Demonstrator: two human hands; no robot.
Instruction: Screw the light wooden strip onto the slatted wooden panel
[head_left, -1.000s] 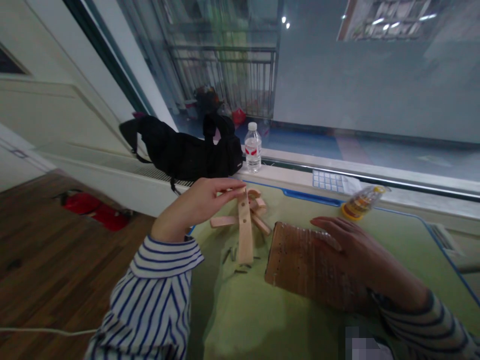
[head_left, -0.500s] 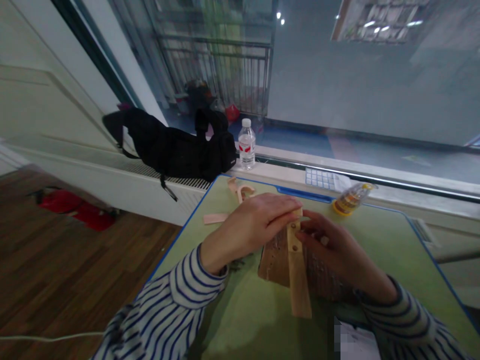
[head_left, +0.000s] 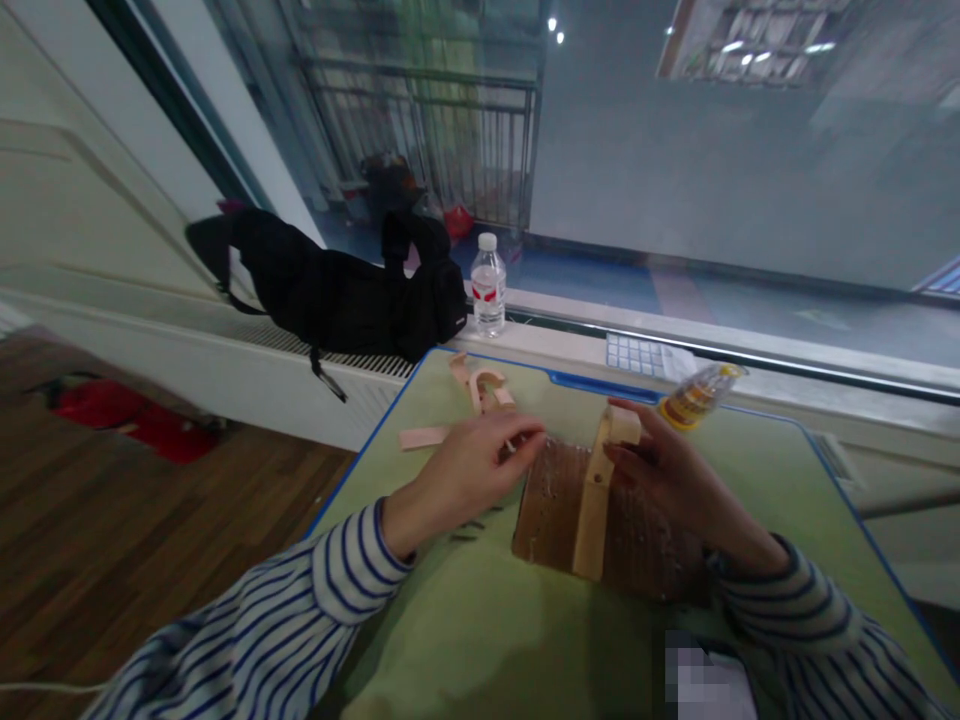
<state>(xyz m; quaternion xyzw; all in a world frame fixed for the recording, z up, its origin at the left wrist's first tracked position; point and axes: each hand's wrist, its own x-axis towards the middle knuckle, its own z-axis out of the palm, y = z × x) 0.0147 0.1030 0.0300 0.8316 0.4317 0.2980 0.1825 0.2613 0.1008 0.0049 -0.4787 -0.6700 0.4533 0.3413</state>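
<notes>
My right hand [head_left: 682, 490] pinches the wooden piece [head_left: 592, 525], long axis near-to-far over the brown board [head_left: 546, 515], between the hands; left hand [head_left: 465, 470] apart from it, fingers narrow, grip I can't tell.

There were two bottles [head_left: 489, 290], one brown board [head_left: 551, 510], one black bag [head_left: 337, 300], one red extinguisher [head_left: 135, 415], at least four wooden pieces [head_left: 592, 520] — and perhaps three dark slivers [head_left: 463, 538].
</notes>
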